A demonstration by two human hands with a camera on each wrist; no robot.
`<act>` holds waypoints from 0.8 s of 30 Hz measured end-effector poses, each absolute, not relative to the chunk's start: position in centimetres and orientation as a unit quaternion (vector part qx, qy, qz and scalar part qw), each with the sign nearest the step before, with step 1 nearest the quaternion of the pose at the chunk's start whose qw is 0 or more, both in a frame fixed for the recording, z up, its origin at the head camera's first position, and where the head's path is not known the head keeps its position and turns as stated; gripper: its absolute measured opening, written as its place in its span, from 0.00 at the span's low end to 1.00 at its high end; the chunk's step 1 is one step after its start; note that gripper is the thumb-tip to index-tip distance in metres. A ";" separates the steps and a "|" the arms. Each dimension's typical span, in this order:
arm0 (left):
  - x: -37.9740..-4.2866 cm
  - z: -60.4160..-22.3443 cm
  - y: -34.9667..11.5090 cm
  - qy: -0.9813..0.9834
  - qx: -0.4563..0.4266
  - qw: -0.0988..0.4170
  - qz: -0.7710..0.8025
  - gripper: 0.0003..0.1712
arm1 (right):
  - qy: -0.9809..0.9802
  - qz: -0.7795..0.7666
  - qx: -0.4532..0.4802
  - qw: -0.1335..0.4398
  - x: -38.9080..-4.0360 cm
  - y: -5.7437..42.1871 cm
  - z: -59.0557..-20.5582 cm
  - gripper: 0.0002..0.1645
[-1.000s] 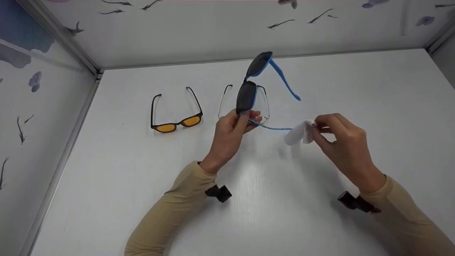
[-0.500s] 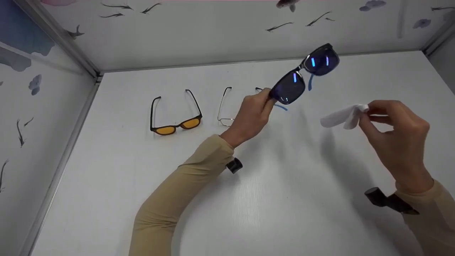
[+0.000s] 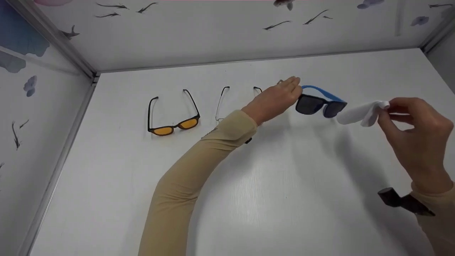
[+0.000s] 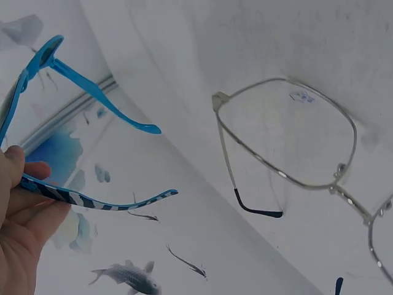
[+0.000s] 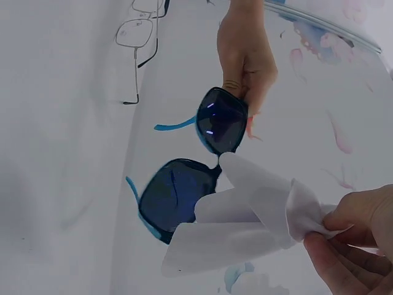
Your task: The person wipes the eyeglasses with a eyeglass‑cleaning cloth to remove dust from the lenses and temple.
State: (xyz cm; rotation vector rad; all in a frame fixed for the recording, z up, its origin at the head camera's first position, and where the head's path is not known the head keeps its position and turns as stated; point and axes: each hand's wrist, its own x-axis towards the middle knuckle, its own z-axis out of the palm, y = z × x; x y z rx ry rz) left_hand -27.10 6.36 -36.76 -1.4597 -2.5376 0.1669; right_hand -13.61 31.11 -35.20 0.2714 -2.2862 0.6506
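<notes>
My left hand [image 3: 273,101] holds blue-and-black sunglasses [image 3: 308,105] by one end of the frame, above the back of the table. In the left wrist view the fingers grip beside the hinge of a zebra-striped temple [image 4: 67,195], and both temples are unfolded. My right hand [image 3: 419,131] pinches a white cloth [image 3: 357,113] between thumb and fingertips, its loose end hanging toward the sunglasses. Seen from the right wrist, the cloth [image 5: 245,236] overlaps the edge of one dark lens [image 5: 172,190].
Glasses with orange lenses [image 3: 188,123] and black frames lie unfolded on the white table [image 3: 106,177], at the left. Thin metal-rimmed glasses [image 4: 281,174] lie beside them, partly hidden by the left arm in the head view. A patterned wall [image 3: 199,35] borders the table's back.
The left hand has carried the sunglasses to the right and turned them so the lens fronts face the head camera. The right hand has moved right with the cloth.
</notes>
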 end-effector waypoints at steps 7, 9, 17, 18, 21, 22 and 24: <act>-27.4 -38.4 7.9 -0.829 -0.523 0.102 0.171 0.17 | -0.888 0.258 0.098 0.368 -13.5 31.4 -35.8 0.08; -27.5 -38.7 8.2 -0.830 -0.520 0.095 0.181 0.17 | -0.889 0.261 0.093 0.363 -13.5 31.3 -35.9 0.08; -28.4 -39.5 9.1 -0.866 -0.485 0.005 0.124 0.17 | -0.892 0.269 0.088 0.352 -13.7 30.7 -36.6 0.10; -28.5 -39.6 9.2 -0.868 -0.482 -0.002 0.117 0.17 | -0.892 0.270 0.088 0.351 -13.7 30.6 -36.8 0.10; -28.4 -39.9 9.3 -0.876 -0.472 -0.021 0.099 0.16 | -0.892 0.275 0.088 0.348 -13.8 30.5 -37.1 0.11; -28.4 -40.0 9.3 -0.878 -0.469 -0.026 0.093 0.16 | -0.892 0.277 0.086 0.346 -13.8 30.5 -37.2 0.12; -28.3 -40.2 9.4 -0.879 -0.467 -0.031 0.090 0.15 | -0.891 0.284 0.083 0.343 -13.7 30.4 -37.5 0.13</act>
